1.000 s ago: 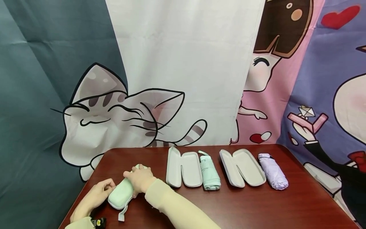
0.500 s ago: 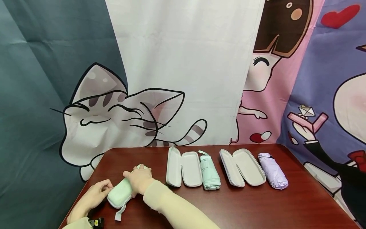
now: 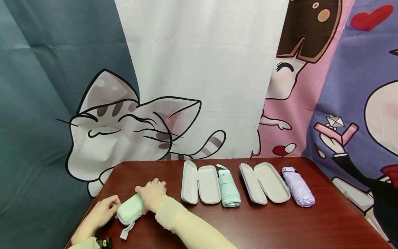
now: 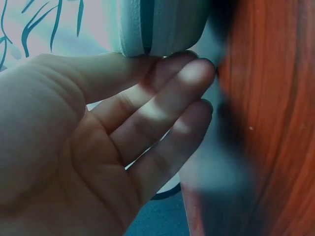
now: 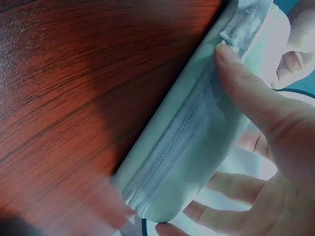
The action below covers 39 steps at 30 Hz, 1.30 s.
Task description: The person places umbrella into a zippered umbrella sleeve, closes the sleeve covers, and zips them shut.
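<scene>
You have the pale green case (image 3: 130,209) at the left side of the worktop (image 3: 248,228), its length running from near left to far right. Your right hand (image 3: 152,195) wraps over its far end, the fingers clamped on the shell and the thumb lying along the side, by the grey strap (image 5: 248,22). Your left hand (image 3: 101,214) is at the near left end, thumb touching the shell and fingertips drawn in close beneath; you may be pinching the zip there, but the pictures don't let me tell. As for progress, this case looks the furthest along: its two halves meet along the zip band (image 5: 167,147) that faces the right wrist camera. Whether the zip is closed all the way round your left fingers, and whether anything lies inside, I cannot tell. What seems left is farther right. The middle case (image 3: 209,186) lies open, with the mint umbrella (image 3: 229,190) folded just beside it on the right; the right-hand case (image 3: 270,183) lies open too, with the lavender umbrella (image 3: 297,188) folded beside its right edge. Both umbrellas are outside the cases, and neither of your hands is near them, so I judge that part not yet begun.
</scene>
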### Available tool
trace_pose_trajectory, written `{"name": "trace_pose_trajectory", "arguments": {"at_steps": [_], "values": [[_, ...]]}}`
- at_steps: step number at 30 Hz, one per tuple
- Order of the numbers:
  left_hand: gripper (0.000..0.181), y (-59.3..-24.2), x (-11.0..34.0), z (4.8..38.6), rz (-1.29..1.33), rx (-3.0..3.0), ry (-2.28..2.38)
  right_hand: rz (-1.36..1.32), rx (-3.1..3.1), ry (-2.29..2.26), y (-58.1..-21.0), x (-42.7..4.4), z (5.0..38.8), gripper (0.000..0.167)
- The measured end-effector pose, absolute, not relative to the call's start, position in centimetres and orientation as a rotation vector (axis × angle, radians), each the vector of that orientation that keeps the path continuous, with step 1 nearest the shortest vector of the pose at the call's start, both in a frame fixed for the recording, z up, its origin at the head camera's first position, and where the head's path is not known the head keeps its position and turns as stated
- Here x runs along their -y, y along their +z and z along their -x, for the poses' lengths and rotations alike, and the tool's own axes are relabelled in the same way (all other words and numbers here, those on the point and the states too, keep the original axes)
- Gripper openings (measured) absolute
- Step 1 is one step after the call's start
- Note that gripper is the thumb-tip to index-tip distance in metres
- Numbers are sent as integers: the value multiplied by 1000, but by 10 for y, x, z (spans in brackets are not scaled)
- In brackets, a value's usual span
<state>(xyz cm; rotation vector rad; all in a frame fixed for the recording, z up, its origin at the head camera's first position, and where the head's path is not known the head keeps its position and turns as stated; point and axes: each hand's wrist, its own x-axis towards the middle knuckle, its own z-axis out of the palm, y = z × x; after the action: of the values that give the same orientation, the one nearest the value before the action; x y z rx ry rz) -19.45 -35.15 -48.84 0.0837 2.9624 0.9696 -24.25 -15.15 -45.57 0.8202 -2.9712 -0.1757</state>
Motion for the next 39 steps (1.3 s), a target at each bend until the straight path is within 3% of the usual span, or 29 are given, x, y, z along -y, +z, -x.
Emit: {"name": "trace_pose_trajectory", "arguments": {"at_steps": [7, 20, 31, 39], "values": [[17, -490, 356, 196, -16, -2985, 943, -732, 2989, -177, -454, 148, 245, 59], [16, -495, 350, 203, 32, -3004, 1033, -651, 2982, -172, -454, 145, 243, 57], [16, -496, 347, 203, 43, -3033, 1011, -1043, 2939, 116, -454, 122, 261, 55], [15, -496, 353, 203, 50, -3091, 892, -998, 2939, 185, -458, 129, 256, 49]]}}
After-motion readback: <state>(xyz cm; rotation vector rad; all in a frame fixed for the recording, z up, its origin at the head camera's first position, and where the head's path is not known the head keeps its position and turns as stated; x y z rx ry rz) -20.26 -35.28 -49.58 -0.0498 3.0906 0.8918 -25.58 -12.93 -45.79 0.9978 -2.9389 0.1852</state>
